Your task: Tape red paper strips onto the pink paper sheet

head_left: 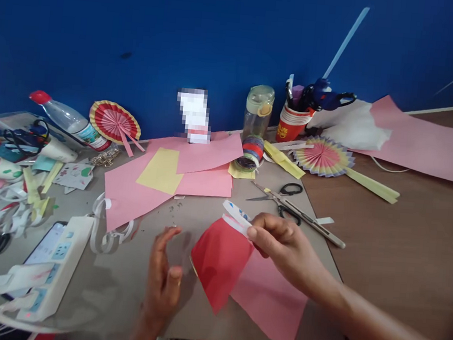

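Red paper (222, 259) is apparently being taped — strip (236, 211) pinched by right hand (281, 243); steadying by spread left hand (164, 278) likely needed.

Red paper (220, 262), tilted, white strip (234, 223) along top edge, overlapping pink sheet (272, 303)

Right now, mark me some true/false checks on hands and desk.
1. The right hand pinches a white strip at the edge of the red paper. True.
2. The left hand grips the scissors. False: the left hand is open and holds nothing; the scissors lie on the desk.
3. A yellow sheet lies on pink paper. True.
4. The red cup is lying on its side. False: the red cup stands upright.
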{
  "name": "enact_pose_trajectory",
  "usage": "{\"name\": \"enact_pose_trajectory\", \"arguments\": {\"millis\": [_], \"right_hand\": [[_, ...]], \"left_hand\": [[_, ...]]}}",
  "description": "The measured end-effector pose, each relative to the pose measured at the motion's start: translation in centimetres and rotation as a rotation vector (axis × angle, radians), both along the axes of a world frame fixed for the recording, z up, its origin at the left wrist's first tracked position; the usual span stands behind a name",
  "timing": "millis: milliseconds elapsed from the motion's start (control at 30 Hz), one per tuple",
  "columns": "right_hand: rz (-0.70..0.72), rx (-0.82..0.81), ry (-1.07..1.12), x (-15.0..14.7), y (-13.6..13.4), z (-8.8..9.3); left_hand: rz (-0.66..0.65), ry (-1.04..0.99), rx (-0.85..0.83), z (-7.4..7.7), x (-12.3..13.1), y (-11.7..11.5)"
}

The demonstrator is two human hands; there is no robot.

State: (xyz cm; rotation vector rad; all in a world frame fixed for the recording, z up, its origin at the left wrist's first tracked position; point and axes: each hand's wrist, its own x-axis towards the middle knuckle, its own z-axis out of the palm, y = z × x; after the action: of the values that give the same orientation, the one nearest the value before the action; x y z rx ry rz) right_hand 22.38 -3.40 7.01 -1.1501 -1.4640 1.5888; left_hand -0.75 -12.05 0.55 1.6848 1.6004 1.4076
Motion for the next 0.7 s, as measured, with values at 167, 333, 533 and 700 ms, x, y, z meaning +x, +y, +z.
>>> {"name": "enact_pose_trajectory", "arguments": {"millis": [167,333,533,700], "right_hand": [[-0.037,-0.137,0.325,-1.4,1.7,1.5],[-0.028,-0.226,0.522,-3.1,3.4,2.6],[-0.053,-0.189,0.566,-3.4,4.1,4.6],[-0.069,-0.120,0.570,-2.4,3.9,5.6]], "left_hand": [[0.032,0.047,0.131,1.0,1.2,-1.6],[-0.514,0.525,0.041,2.0,4.7,-1.2],[-0.601,0.609,0.105,3.1,7.2,1.0],[-0.502,0.417,0.328,5.0,5.8,0.8]]}}
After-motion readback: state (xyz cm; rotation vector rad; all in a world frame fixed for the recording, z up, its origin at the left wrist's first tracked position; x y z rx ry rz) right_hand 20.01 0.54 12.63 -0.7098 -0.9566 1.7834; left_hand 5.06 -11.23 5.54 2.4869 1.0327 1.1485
